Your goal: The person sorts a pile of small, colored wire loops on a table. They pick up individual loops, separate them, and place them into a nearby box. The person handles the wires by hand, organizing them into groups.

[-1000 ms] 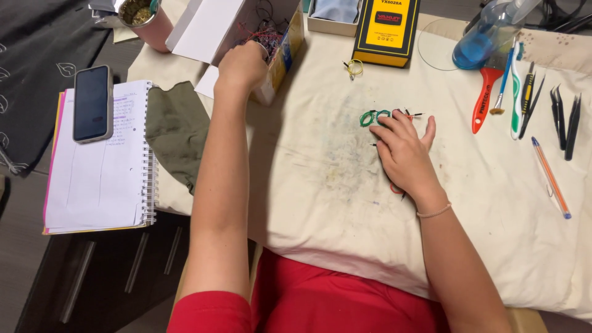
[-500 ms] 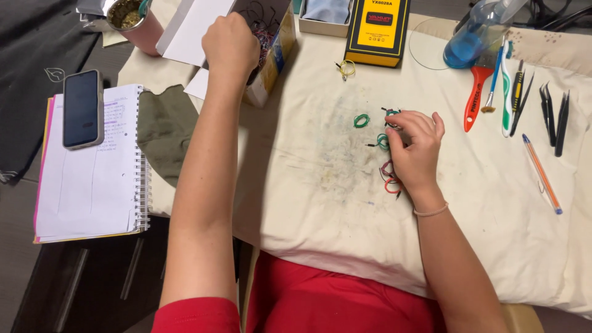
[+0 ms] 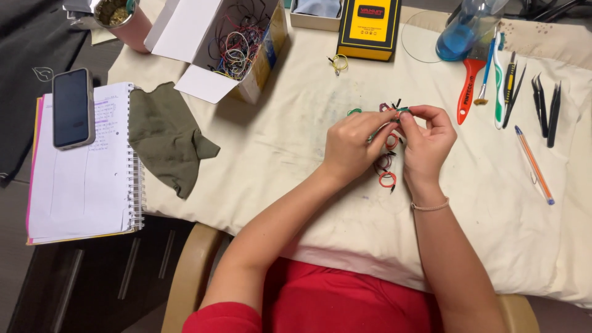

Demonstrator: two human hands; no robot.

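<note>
Both of my hands meet over the middle of a stained cream cloth (image 3: 296,160). My left hand (image 3: 354,145) and my right hand (image 3: 425,139) pinch the same small bundle of coiled jumper wires (image 3: 394,111), green and dark red, between thumb and fingertips. More red wire coils (image 3: 386,169) lie on the cloth just under my hands. A loose green wire loop (image 3: 353,111) rests beside my left fingers. A white cardboard box (image 3: 185,31) full of tangled coloured wires stands open at the upper left.
A yellow wire loop (image 3: 339,61) lies near a yellow-and-black box (image 3: 369,28). Tweezers, a toothbrush, a red-handled tool (image 3: 467,92) and an orange pen (image 3: 534,163) lie at the right. An olive rag (image 3: 166,135), a spiral notebook (image 3: 86,185) and a phone (image 3: 72,108) lie left.
My left hand has come back from the wire box at the upper left to join my right hand at the middle. Both now grip the wire bundle, lifted slightly off the cloth.
</note>
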